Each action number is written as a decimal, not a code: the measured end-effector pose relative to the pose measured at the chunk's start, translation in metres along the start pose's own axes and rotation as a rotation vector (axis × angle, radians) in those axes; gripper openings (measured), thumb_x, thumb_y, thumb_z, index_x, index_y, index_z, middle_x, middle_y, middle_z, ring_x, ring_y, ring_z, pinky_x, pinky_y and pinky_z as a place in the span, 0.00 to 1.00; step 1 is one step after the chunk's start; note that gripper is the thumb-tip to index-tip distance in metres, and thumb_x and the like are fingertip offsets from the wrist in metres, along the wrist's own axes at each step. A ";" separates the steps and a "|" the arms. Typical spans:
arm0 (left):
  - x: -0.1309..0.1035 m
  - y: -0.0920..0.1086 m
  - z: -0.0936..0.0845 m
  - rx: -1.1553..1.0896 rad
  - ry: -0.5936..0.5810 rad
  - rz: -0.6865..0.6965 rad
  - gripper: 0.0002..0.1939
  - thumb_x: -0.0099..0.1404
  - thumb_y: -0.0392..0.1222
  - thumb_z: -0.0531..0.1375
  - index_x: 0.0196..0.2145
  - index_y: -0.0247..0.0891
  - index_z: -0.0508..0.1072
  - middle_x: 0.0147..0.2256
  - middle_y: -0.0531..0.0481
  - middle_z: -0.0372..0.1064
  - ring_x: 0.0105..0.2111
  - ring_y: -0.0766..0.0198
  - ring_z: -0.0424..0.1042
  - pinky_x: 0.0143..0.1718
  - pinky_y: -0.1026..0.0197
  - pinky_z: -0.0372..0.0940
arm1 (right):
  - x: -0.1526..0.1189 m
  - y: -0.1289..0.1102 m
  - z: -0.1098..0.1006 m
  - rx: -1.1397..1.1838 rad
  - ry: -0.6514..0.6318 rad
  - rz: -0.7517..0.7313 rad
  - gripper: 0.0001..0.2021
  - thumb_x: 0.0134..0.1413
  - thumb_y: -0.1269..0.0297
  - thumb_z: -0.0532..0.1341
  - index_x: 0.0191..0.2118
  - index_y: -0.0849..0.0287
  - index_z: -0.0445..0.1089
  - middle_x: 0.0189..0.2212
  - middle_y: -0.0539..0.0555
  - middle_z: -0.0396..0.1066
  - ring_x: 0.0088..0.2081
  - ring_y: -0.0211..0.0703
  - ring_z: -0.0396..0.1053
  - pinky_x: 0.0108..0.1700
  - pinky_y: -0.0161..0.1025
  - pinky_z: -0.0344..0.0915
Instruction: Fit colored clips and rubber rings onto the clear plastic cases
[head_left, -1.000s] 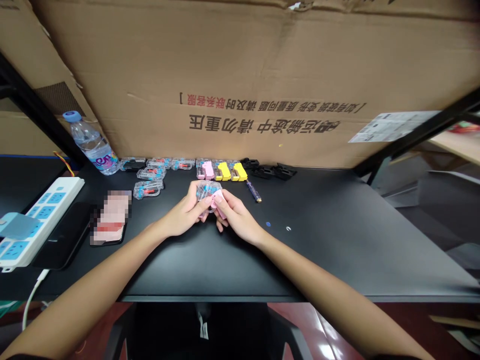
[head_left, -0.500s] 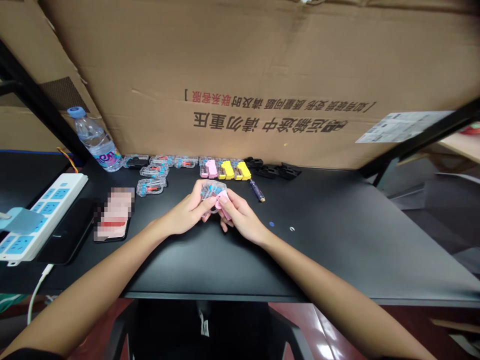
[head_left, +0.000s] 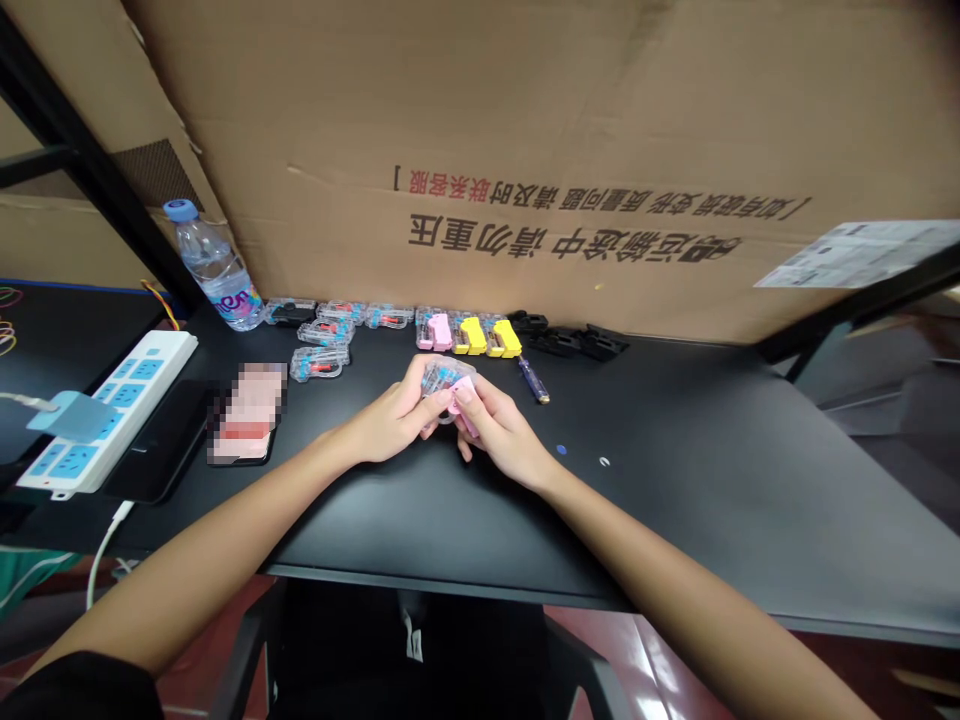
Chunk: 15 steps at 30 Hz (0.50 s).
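Note:
My left hand (head_left: 397, 415) is closed around a small clear plastic toy gun (head_left: 448, 374) with blue parts inside. A pink plastic piece (head_left: 472, 424) sits against its near right side, pinched by the thumb and fingers of my right hand (head_left: 510, 435). Both thumbs meet where the pink piece and the clear body touch. My fingers hide much of the toy, so I cannot tell whether the piece is attached. Behind my hands stand toy guns with one pink cover (head_left: 435, 332) and two yellow covers (head_left: 470, 336). A dark blue pen-like tool (head_left: 533, 380) lies beyond my right hand.
More clear toy guns (head_left: 321, 362) lie at the back left, beside a water bottle (head_left: 217, 265). Black parts (head_left: 577, 341) rest against the cardboard (head_left: 600, 120). Leftward are a phone (head_left: 251, 410), a black slab (head_left: 161, 445) and a power strip (head_left: 142, 375). Small scraps (head_left: 604, 461) lie rightward.
The camera view has turned slightly, shifting the scene rightward in the picture. Both hands keep the same hold on the clear toy gun and the pink piece, with hardly any visible movement.

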<state>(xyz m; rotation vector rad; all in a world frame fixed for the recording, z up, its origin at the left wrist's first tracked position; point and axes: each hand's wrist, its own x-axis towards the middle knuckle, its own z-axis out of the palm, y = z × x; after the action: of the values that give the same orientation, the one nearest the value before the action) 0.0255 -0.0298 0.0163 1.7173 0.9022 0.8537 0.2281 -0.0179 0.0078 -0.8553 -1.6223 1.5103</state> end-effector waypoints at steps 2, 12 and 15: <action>0.001 0.001 0.000 -0.040 -0.001 -0.009 0.23 0.81 0.60 0.51 0.61 0.40 0.58 0.28 0.58 0.65 0.26 0.65 0.66 0.31 0.62 0.62 | 0.000 -0.002 -0.002 -0.001 0.000 -0.004 0.23 0.69 0.38 0.61 0.37 0.54 0.66 0.24 0.42 0.56 0.19 0.33 0.55 0.19 0.34 0.68; 0.008 0.010 -0.025 -0.049 0.104 -0.025 0.20 0.77 0.61 0.57 0.49 0.41 0.68 0.29 0.55 0.70 0.22 0.69 0.61 0.25 0.64 0.57 | 0.011 -0.019 -0.038 -0.073 0.075 -0.029 0.20 0.63 0.43 0.70 0.43 0.57 0.78 0.30 0.52 0.77 0.22 0.37 0.68 0.26 0.39 0.72; 0.010 0.006 -0.033 0.019 0.229 -0.011 0.18 0.77 0.59 0.58 0.48 0.40 0.70 0.36 0.50 0.77 0.24 0.69 0.65 0.29 0.63 0.62 | 0.015 -0.016 -0.042 -0.084 0.199 -0.053 0.22 0.58 0.43 0.73 0.46 0.57 0.80 0.36 0.55 0.80 0.28 0.41 0.73 0.34 0.45 0.77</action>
<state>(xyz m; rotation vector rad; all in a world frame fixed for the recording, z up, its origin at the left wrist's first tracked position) 0.0033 -0.0080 0.0321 1.6519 1.0735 1.0532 0.2569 0.0148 0.0259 -0.9687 -1.5573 1.2846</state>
